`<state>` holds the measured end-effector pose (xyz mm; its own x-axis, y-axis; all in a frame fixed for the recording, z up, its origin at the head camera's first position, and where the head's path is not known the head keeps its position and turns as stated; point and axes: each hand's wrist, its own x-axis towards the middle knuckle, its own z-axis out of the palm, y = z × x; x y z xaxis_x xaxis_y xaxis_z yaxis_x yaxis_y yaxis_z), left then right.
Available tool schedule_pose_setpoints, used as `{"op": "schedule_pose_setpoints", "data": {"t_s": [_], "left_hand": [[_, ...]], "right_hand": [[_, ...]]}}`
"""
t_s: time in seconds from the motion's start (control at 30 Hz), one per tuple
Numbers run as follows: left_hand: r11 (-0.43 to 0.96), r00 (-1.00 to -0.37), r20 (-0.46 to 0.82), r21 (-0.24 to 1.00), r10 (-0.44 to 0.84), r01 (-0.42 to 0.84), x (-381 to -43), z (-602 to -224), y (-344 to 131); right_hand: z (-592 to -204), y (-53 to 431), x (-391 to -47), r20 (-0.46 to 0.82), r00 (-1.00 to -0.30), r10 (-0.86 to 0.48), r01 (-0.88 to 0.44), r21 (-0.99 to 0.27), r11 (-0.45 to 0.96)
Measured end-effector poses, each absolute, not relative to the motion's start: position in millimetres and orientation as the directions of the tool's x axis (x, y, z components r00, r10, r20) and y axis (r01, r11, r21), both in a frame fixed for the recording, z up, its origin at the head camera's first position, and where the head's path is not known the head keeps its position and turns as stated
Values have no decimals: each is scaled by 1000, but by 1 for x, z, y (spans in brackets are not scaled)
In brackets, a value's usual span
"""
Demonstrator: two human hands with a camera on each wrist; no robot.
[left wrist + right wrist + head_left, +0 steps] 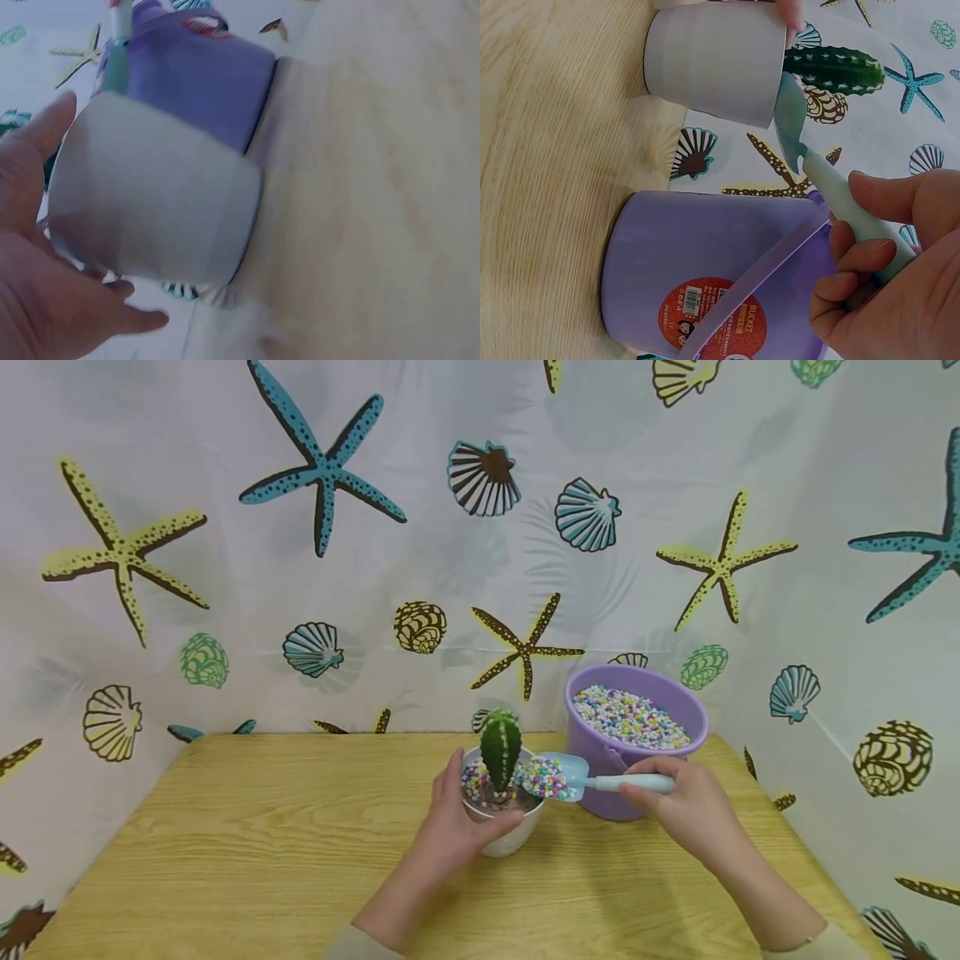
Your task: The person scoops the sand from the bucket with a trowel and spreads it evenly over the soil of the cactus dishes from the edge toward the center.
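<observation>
A white flowerpot (504, 841) stands on the table with a green cactus (500, 748) upright in it. Coloured pebbles lie around part of the cactus base, with brown soil showing at the front. My left hand (459, 827) holds the pot near its rim, thumb at the front and fingers at the left side. My right hand (686, 802) grips the pale handle of a light blue toy shovel (847, 202). The shovel's blade, heaped with coloured pebbles (545, 777), rests at or just over the pot's right rim; contact is unclear.
A purple bucket (607, 760) full of coloured pebbles stands behind and right of the pot, its handle hanging down the side. The wooden table (285, 843) meets a white curtain (420, 560) printed with starfish and shells at the back and sides.
</observation>
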<state>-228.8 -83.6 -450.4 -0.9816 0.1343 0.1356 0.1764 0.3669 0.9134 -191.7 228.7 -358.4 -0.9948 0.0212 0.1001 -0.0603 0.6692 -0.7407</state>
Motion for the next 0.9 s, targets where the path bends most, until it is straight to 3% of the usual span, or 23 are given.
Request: {"op": "schedule_pose_setpoints", "data": {"t_s": [0.3,0.73,0.9], "left_hand": [[340,-941,73,921,331,191,-248,-441,-108],[393,-973,130,898,193,198,-238,-450,-95],[416,-969,111,888,221,197,-237,-448,-98]], "right_hand": [[-357,229,-192,111,-994,11,-73,-726,683],[-355,227,-192,172,-985,-15,-132,-692,710],[-354,225,-191,176,-984,-13,-133,-688,713]]}}
